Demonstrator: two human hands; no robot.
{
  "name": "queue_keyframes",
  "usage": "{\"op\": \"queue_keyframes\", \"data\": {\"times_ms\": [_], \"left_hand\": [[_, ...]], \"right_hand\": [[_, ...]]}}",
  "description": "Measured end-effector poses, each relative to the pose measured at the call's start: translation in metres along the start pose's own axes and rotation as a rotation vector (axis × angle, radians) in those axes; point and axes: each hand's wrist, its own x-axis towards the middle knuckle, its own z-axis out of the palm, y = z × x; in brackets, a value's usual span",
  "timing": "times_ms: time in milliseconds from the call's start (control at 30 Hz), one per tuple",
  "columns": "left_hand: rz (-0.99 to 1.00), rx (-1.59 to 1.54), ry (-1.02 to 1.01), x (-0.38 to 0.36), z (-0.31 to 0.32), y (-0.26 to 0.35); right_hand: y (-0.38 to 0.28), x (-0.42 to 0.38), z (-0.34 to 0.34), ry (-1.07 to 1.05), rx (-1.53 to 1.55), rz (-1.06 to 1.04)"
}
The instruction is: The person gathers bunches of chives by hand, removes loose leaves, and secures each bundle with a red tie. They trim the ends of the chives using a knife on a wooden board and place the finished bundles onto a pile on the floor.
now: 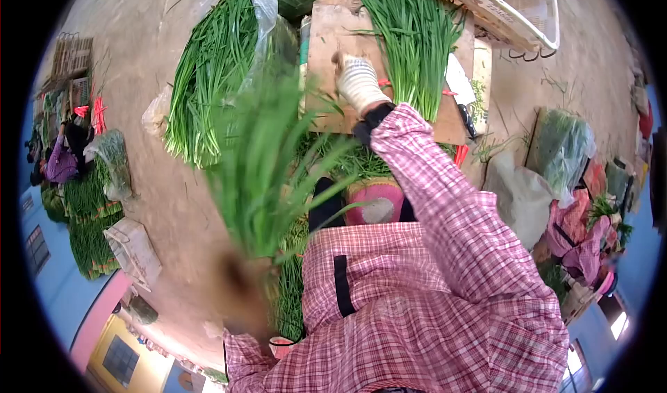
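From where I stand, the person's left grip (240, 285) is a brown blur at the near left, and it looks closed around the stem ends of a bunch of long green leaves (257, 178). That bunch fans out upward from it, blurred too, held left of the worktop (325, 35), with a few leaf tips trailing to the right. The right grip (358, 84), in a pale striped glove, is over the wooden worktop with its fingers curled; I cannot tell whether they pinch anything.

Just to the right of that glove lies a large bundle of greens (420, 53), leaves to the far side and pale stems to the near side. A knife (458, 80) lies by the worktop's right edge, its black handle pointing near, and a red strip (460, 155) shows at the near right corner.

On the left, a heap of greens (201, 87) rests partly against clear plastic (264, 7). A white crate (514, 7) stands at the far right. Out to the right, a wrapped bundle (564, 146) sits on the floor (177, 216). Well off to the left, a person in purple (62, 162) is beside rows of tied greens (90, 247), with a white box (133, 251) near them.
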Motion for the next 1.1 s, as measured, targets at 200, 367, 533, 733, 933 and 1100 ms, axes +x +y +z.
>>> {"op": "queue_keyframes", "data": {"times_ms": [200,367,533,733,933,1100], "left_hand": [[0.210,-0.331,-0.073,0.027,0.046,0.052],[0.443,-0.262,-0.525,0.107,0.153,0.084],[0.857,0.071,-0.630,0.190,0.299,0.075],[0.104,0.160,-0.539,0.279,0.406,0.032],[0.322,0.523,-0.257,0.296,0.405,0.007],[0.670,1.013,0.041,0.277,0.413,-0.003]], "right_hand": [[-0.004,-0.109,-0.028,-0.569,-0.324,0.071],[-0.011,-0.125,-0.102,-0.356,0.937,0.192],[0.042,-0.095,-0.149,-0.120,0.806,0.195],[0.174,-0.077,-0.081,-0.447,0.655,0.734],[0.186,-0.094,-0.044,-0.317,1.012,0.803],[0.187,-0.089,-0.019,-0.156,0.827,0.676]]}}
